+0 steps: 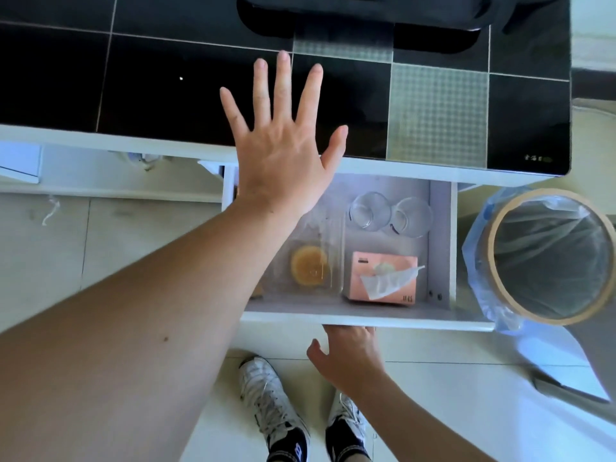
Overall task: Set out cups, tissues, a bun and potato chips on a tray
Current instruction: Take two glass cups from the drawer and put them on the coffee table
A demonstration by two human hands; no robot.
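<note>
A white drawer stands pulled out under the black table top. Inside it lie two clear glass cups at the back right, a pink tissue pack with a tissue sticking out at the front right, and a bun in a clear bag to the left. My left hand hovers flat with fingers spread above the drawer's back left and the table edge, holding nothing. My right hand reaches under the drawer's front edge, its fingertips hidden beneath it. My left forearm covers the drawer's left part.
A black tiled table top with a dark tray-like object at its far side. A bin with a blue liner stands right of the drawer. My two shoes are on the pale floor below.
</note>
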